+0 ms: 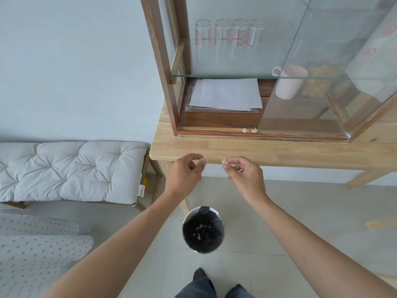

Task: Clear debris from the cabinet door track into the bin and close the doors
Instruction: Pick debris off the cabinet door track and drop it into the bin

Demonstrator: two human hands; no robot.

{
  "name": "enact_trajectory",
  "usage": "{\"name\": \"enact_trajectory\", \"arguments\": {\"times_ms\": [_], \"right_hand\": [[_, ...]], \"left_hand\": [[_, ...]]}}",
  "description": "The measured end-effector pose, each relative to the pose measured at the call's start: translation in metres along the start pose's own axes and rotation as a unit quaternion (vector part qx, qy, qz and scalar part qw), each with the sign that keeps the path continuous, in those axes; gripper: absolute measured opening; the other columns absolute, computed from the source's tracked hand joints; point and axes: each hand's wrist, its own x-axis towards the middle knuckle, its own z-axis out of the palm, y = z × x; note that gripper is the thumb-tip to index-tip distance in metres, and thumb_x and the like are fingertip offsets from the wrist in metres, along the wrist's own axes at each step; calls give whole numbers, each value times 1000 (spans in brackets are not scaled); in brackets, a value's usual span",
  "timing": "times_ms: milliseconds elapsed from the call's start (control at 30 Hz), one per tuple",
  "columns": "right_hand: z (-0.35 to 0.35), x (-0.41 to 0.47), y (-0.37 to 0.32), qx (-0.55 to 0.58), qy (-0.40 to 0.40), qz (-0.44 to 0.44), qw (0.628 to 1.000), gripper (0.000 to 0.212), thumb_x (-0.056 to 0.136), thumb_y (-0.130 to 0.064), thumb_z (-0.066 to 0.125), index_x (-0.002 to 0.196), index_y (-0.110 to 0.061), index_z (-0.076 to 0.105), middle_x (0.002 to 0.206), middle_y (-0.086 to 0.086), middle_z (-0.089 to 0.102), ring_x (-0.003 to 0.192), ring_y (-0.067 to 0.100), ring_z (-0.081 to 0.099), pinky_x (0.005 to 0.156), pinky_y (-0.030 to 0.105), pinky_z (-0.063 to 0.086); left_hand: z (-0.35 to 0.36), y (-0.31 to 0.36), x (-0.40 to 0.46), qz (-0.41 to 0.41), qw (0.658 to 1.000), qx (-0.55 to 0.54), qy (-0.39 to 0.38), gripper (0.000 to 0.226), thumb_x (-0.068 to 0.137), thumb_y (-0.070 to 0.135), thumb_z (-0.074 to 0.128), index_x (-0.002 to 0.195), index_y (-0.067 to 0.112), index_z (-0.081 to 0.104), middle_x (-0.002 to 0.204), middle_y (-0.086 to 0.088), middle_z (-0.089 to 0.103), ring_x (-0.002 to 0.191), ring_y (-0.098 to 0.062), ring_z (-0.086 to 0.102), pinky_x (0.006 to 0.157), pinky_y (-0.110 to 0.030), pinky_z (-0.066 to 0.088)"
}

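My left hand [186, 173] pinches a small pale scrap of debris [201, 161] between thumb and fingers, just in front of the table edge. My right hand [245, 175] pinches another scrap [224, 161] the same way. Both hands hover above a round bin [185, 222] lined with a black bag, with bits of debris at its bottom. Two more scraps [249, 130] lie in the wooden door track [214, 131] of the glass cabinet. The sliding glass door [311, 93] stands pushed to the right, leaving the left half open.
The cabinet sits on a light wooden table [279, 151]. Inside are papers [227, 94], a white mug [289, 82] and several measuring glasses [229, 33] on a glass shelf. A cushioned bench [71, 168] stands to the left. My feet [214, 284] are behind the bin.
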Motion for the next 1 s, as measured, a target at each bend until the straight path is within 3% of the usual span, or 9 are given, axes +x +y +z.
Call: {"name": "enact_trajectory", "arguments": {"times_ms": [133, 333, 467, 633, 767, 900, 1000], "right_hand": [[5, -23, 20, -10, -24, 14, 1000, 8, 96, -41, 78, 95, -34, 81, 65, -5, 71, 54, 2, 61, 57, 10, 43], [18, -49, 57, -43, -52, 56, 996, 9, 95, -43, 78, 93, -34, 81, 65, -7, 74, 55, 1, 64, 59, 10, 44], [29, -60, 84, -71, -76, 81, 991, 10, 95, -44, 77, 93, -35, 80, 66, -12, 74, 60, 1, 68, 61, 11, 43], [37, -68, 113, -125, -108, 119, 979, 7, 93, -40, 78, 93, -33, 80, 68, -11, 76, 67, 4, 71, 71, 28, 55], [42, -71, 125, -153, -120, 139, 971, 6, 93, -38, 78, 95, -33, 81, 73, -8, 76, 75, 8, 73, 76, 33, 58], [49, -71, 127, -147, -141, 141, 969, 4, 95, -37, 77, 98, -35, 78, 69, -8, 76, 65, -7, 70, 70, 25, 51], [53, -70, 125, -148, -145, 143, 968, 15, 96, -39, 76, 109, -33, 77, 71, -6, 77, 63, -12, 68, 69, 19, 48]], "left_hand": [[5, -18, -25, -22, 1000, 12, -10, 24, 103, 48, 69, 116, 29, 79, 60, 13, 74, 52, 1, 64, 58, -23, 47], [21, -53, -54, -69, 997, 22, -36, 23, 102, 50, 69, 113, 31, 79, 60, 15, 73, 50, 2, 62, 59, -24, 47], [34, -75, -68, -103, 993, 42, -50, 22, 102, 49, 69, 114, 33, 79, 61, 16, 74, 60, 2, 70, 66, -25, 56], [49, -100, -80, -142, 985, 60, -80, 21, 102, 48, 68, 115, 34, 79, 60, 16, 74, 59, 6, 71, 61, -22, 56], [55, -116, -83, -171, 977, 74, -103, 24, 102, 49, 67, 116, 33, 79, 59, 16, 74, 61, 9, 70, 65, -27, 61], [55, -126, -79, -189, 968, 98, -131, 28, 103, 45, 69, 126, 30, 75, 65, 13, 76, 60, 5, 71, 65, -26, 59], [50, -132, -76, -204, 964, 107, -135, 31, 103, 42, 69, 131, 30, 72, 71, 11, 78, 64, 4, 72, 66, -27, 60]]}}
